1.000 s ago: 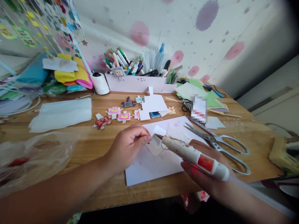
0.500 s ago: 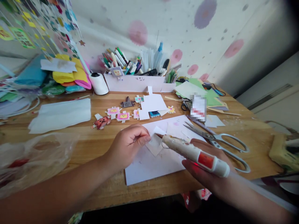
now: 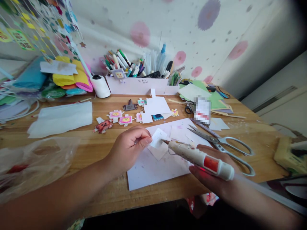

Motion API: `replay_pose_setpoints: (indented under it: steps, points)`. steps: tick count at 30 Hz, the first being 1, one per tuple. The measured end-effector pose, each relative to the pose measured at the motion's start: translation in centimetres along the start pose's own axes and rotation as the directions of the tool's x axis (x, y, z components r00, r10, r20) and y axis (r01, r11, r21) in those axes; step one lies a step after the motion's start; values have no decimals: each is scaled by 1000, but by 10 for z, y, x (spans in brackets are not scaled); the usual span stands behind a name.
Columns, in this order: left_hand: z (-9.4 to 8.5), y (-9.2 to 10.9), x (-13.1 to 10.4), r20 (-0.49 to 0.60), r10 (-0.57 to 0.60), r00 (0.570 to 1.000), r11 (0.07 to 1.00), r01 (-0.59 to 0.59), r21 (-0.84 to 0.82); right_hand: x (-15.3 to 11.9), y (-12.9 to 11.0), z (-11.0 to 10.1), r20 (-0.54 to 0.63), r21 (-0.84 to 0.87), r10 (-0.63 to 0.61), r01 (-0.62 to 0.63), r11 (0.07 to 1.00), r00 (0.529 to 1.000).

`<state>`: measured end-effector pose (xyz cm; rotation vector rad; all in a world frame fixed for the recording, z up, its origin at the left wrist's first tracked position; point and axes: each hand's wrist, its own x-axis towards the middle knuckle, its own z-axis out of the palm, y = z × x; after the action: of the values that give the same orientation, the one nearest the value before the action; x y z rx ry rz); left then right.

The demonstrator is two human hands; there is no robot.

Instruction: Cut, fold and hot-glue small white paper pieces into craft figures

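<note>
Pinched between the thumb and fingers of my left hand (image 3: 133,147) is a small white piece of paper (image 3: 158,137). My right hand (image 3: 213,172) is wrapped round a white hot glue gun (image 3: 194,155) with an orange-red panel, and a red light glows beneath it. The gun's nozzle points left, at the right part of the held paper; whether it touches I cannot tell. Below lies another small white paper piece (image 3: 159,152), on a larger white sheet (image 3: 146,175). Large metal scissors (image 3: 220,142) lie beyond my right hand, blades apart.
Behind the sheet lie cut white paper (image 3: 157,106) and several small coloured paper figures (image 3: 125,119). A white box of pens (image 3: 139,84) stands at the wall. To the left are a thread spool (image 3: 101,87), white sheets (image 3: 62,116) and a clear plastic bag (image 3: 48,159).
The glue gun's nozzle has shifted slightly right and down relative to the held paper, which now shows more of its face. The whole view has drifted a little left.
</note>
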<state>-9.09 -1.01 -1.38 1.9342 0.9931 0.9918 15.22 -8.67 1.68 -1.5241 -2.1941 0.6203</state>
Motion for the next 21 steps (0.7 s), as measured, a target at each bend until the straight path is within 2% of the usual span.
replay_pose_setpoints:
  steps: [8,11,16,21]
  points:
    - [2,1,1,-8,-146,989,987,145,-70,-1,-5,5,76,14,-78,77,997,994]
    - [2,-1,0,0,-195,981,974,194,-114,0,-5,5,73,-5,-60,60,998,996]
    - [2,-1,0,21,-217,976,965,217,-149,2,-3,1,1,-34,15,-15,999,1000]
    - [2,1,1,25,-224,974,963,225,-150,2,1,-2,-88,-31,26,-29,999,996]
